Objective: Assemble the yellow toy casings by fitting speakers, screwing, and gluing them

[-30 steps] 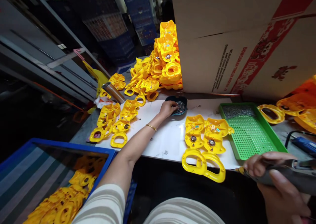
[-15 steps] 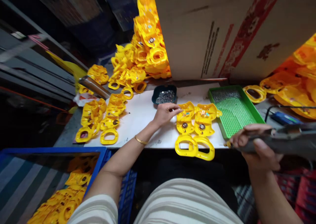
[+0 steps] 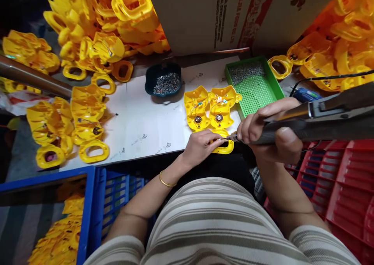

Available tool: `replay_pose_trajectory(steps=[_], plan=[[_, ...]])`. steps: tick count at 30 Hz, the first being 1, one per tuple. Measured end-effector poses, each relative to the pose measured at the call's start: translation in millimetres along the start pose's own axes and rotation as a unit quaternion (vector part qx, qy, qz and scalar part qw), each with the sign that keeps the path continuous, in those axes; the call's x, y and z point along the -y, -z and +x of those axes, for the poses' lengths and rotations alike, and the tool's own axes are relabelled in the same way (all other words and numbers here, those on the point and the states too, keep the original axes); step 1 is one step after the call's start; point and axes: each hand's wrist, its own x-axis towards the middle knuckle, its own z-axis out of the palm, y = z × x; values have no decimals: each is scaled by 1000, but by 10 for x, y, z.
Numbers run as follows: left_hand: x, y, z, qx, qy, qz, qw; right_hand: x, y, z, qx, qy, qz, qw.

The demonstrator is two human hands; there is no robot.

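Observation:
My right hand (image 3: 269, 130) is wrapped round a dark electric screwdriver (image 3: 324, 119), its bit pointing left. At the bit's tip, the fingers of my left hand (image 3: 201, 146) are pinched together; whatever small thing lies between them is too small to make out. Both hands hover over the looped handles of two yellow plastic shell halves (image 3: 197, 105), which lie side by side with their insides up. Wires and a round metal part show in each half. My left hand covers part of the handles.
A dark bowl of small metal screws (image 3: 166, 83) stands behind, with a green tray (image 3: 254, 97) to its right. More yellow shells (image 3: 87, 113) lie at left, piled behind and at far right. A cardboard box (image 3: 201, 19) rises at the back; blue (image 3: 90, 210) and red crates (image 3: 344, 187) flank me.
My left hand has come from the shells' upper left edge down to the bit's tip. The screwdriver in my right hand has moved left over the handles. The view has shifted.

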Motion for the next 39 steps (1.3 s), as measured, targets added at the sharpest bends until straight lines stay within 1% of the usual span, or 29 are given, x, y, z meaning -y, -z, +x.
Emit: replay_pose_trajectory(steps=[5, 10, 14, 17, 19, 23, 26, 29, 31, 34, 36, 39], plan=[[-13, 3, -9, 19, 28, -12, 999, -17, -5, -12, -31, -63, -26, 997], [11, -7, -3, 37, 40, -13, 998, -32, -14, -3, -48, -69, -34, 996], [16, 3, 10, 59, 38, -15, 997, -25, -15, -11, -47, -64, -19, 997], [18, 10, 20, 78, 34, -13, 996, -1, -14, -20, -35, -91, -10, 995], [19, 13, 27, 77, 30, -17, 996, 5, -13, -23, -30, -110, -11, 993], [15, 26, 40, 67, 25, -14, 997, -9, -12, -20, -35, -99, -12, 994], [10, 43, 49, 73, 18, -8, 997, -25, -11, -14, -38, -102, -9, 994], [13, 58, 61, 89, 27, -6, 996, -37, -5, -8, -29, -69, 20, 997], [19, 63, 72, 112, 41, 2, 993, -36, -4, -5, -24, -48, 26, 998], [31, 63, 87, 139, 52, 4, 989, -16, -8, -1, -38, -67, -3, 997], [35, 60, 92, 140, 57, -3, 988, -3, -13, 1, -51, -81, -14, 995], [35, 57, 92, 134, 61, -9, 989, -6, -20, 8, -41, -76, 5, 996]])
